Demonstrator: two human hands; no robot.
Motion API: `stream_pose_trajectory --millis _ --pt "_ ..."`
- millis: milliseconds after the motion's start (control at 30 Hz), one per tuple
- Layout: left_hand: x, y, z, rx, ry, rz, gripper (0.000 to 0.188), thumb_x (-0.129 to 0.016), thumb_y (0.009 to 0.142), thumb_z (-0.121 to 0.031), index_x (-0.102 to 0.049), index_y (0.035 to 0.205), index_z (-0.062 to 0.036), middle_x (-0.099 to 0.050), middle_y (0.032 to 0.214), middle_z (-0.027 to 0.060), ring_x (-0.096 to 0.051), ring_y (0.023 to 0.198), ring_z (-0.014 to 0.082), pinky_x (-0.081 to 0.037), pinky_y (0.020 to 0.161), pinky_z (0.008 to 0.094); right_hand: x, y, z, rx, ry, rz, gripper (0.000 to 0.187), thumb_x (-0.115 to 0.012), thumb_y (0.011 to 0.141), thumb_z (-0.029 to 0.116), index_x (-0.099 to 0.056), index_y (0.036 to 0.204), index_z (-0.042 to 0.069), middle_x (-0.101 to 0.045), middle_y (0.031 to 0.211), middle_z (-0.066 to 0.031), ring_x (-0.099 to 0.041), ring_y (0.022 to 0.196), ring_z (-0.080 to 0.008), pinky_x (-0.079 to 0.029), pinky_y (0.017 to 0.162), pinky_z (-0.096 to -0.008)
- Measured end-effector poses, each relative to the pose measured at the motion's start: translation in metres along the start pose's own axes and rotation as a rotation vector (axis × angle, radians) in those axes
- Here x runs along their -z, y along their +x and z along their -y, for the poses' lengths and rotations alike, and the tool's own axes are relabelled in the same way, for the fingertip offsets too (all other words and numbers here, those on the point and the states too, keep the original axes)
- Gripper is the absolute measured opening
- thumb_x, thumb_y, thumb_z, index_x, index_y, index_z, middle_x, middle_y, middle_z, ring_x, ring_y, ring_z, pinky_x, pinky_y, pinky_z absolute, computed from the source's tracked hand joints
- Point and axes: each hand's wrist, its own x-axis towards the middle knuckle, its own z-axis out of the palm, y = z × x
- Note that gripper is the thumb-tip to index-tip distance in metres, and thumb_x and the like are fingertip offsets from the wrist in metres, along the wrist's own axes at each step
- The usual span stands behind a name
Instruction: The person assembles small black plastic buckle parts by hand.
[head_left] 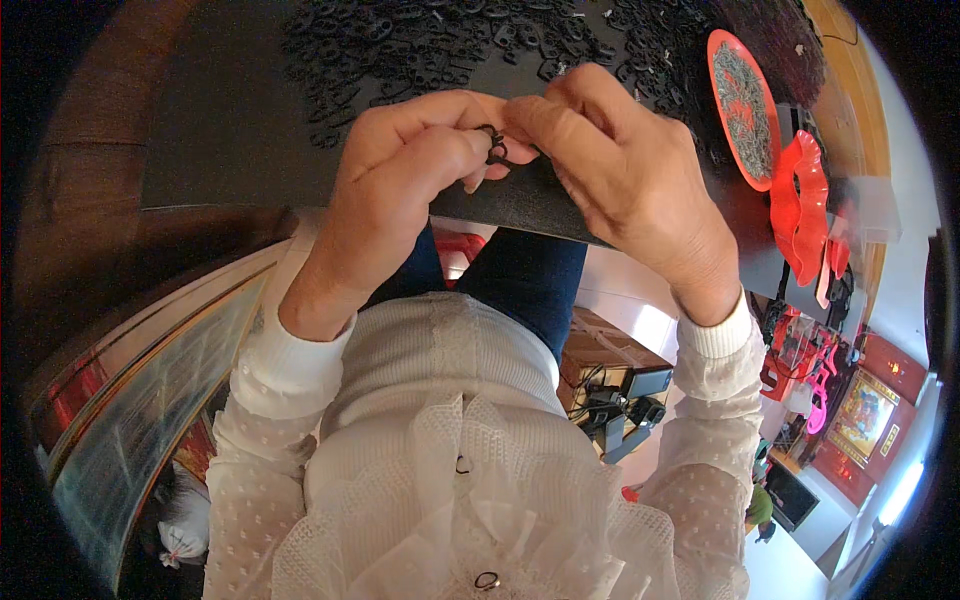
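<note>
Both my hands meet above the near edge of a dark table (230, 150). Between the thumb and fingers of my left hand (400, 160) is a small black looped plastic piece (495, 146), its rings showing past the thumb tip. My right hand (630, 150) is closed in a pinch right beside that piece. What its fingertips grip, if anything, is hidden behind them. Beyond the hands lies a wide spread of similar small black pieces (400, 45).
At the right stands a red oval tray (768, 178) holding many small grey bits. Next to it is a red wavy-rimmed dish (785, 215). Below the table at the right, a cardboard box (610, 345) has black devices (605, 405) by it. A framed glass panel (150, 430) leans at lower left.
</note>
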Motion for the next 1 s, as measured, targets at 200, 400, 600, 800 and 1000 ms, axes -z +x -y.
stream_pose_trajectory --millis 200,400,600,800,1000 --pt "-0.003 0.002 0.003 -0.045 -0.084 -0.003 0.031 -0.044 0.087 -0.013 -0.063 0.104 0.0056 -0.066 0.095 0.0087 -0.059 0.085 0.0117 -0.046 0.078 0.025 -0.017 -0.011 -0.01 0.095 -0.032 -0.186 0.02 -0.065 0.077 0.0 -0.061 0.097 0.0 -0.056 0.082 -0.0104 -0.059 0.067 -0.025 -0.049 0.058 -0.0308" --pt "-0.004 0.0 0.001 -0.008 -0.052 -0.028 0.029 -0.041 0.084 -0.012 -0.062 0.097 0.0038 -0.064 0.09 0.0097 -0.062 0.083 0.0167 -0.048 0.074 0.0275 -0.013 -0.005 0.005 -0.246 0.513 -0.241 0.009 -0.061 0.086 0.007 -0.057 0.082 0.0 -0.053 0.071 -0.0126 -0.053 0.061 -0.0273 -0.042 0.053 -0.0334" --pt "-0.002 -0.003 -0.005 0.065 0.072 0.021 0.02 -0.046 0.084 -0.018 -0.056 0.078 -0.002 -0.054 0.068 0.0022 -0.047 0.058 0.0092 -0.038 0.054 0.023 -0.001 -0.001 0.005 -0.338 0.664 -0.023 0.023 -0.054 0.097 0.02 -0.056 0.088 -0.001 -0.054 0.075 0.0011 -0.044 0.067 -0.0042 -0.035 0.058 -0.0183" --pt "-0.002 -0.004 -0.007 0.006 0.098 0.031 0.018 -0.048 0.086 -0.013 -0.049 0.071 -0.0031 -0.042 0.061 -0.0026 -0.036 0.056 0.005 -0.03 0.049 0.0235 -0.005 0.006 0.003 -0.285 0.694 0.009 0.027 -0.056 0.094 0.02 -0.054 0.078 -0.002 -0.048 0.066 -0.0036 -0.041 0.06 -0.0087 -0.035 0.052 -0.0251" --pt "-0.003 -0.006 -0.005 0.015 0.063 0.055 0.017 -0.048 0.086 -0.012 -0.049 0.071 -0.0031 -0.041 0.061 -0.0035 -0.036 0.055 0.0045 -0.029 0.049 0.0234 -0.005 0.007 0.006 -0.303 0.705 0.032 0.03 -0.057 0.092 0.02 -0.052 0.072 -0.002 -0.041 0.057 -0.0075 -0.037 0.053 -0.0127 -0.032 0.047 -0.0321"
